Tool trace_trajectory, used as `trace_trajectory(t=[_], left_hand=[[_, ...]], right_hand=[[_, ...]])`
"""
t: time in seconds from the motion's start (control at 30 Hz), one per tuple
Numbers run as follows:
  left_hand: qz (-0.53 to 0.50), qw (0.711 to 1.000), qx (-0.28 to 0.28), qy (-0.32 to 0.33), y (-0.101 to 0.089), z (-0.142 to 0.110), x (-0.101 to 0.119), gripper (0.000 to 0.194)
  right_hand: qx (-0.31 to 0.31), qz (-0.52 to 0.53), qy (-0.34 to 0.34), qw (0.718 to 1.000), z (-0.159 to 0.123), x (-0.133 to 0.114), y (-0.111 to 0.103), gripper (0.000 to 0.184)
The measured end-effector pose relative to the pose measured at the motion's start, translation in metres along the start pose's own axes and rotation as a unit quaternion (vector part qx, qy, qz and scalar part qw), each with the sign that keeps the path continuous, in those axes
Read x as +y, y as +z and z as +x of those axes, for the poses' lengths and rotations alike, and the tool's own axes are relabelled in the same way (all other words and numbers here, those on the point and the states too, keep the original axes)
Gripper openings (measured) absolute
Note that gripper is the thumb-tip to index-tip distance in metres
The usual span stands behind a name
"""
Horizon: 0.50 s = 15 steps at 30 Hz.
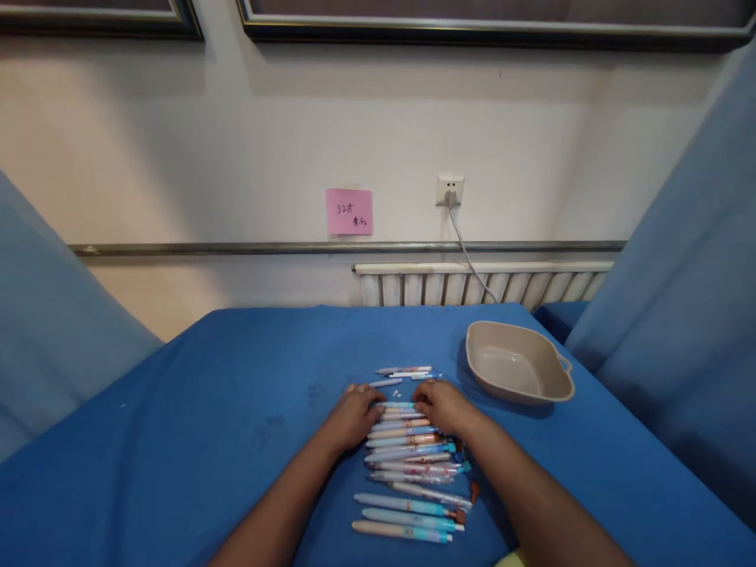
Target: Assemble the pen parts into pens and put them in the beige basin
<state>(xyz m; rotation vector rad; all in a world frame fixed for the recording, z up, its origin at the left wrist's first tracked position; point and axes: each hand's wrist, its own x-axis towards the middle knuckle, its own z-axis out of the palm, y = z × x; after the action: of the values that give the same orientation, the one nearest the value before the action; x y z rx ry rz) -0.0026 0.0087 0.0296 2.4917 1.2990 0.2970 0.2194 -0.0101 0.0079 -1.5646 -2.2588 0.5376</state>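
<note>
A column of pens [403, 454] lies roughly side by side on the blue cloth, with pale blue, peach, pink and clear barrels. My left hand [353, 416] has its fingers curled at the left end of a light blue pen [397, 405] at the far end of the column. At that pen's other end, my right hand [447, 406] is closed with thumb and fingers bent. Both hands partly cover the pen tips around them. Just beyond my hands lie several loose pens [405, 369] and small white bits [397, 394].
A beige plastic basin [513, 364] stands at the right on the blue tablecloth [194, 425]. Behind the table are a white radiator [425, 287], a socket with a plugged-in cable [450, 191] and a pink note [350, 212]. Blue curtains [679, 220] hang on both sides.
</note>
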Motion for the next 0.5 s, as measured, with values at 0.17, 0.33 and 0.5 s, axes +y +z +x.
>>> trace_trajectory(t=[0.17,0.33,0.5], left_hand=[[-0.033,0.999,-0.003,-0.018,-0.006,-0.003,-0.013,0.016],[-0.073,0.997,0.019,-0.026,-0.003,-0.006,-0.014,0.01],[-0.122,0.989,0.084,-0.009,0.007,-0.003,0.001,0.011]], right_hand=[[0.011,0.016,-0.007,1.0,0.0,0.001,0.006,0.019],[0.051,0.039,-0.055,0.996,0.004,-0.002,0.006,0.024],[-0.001,0.042,-0.097,0.994,0.005,-0.009,-0.002,0.029]])
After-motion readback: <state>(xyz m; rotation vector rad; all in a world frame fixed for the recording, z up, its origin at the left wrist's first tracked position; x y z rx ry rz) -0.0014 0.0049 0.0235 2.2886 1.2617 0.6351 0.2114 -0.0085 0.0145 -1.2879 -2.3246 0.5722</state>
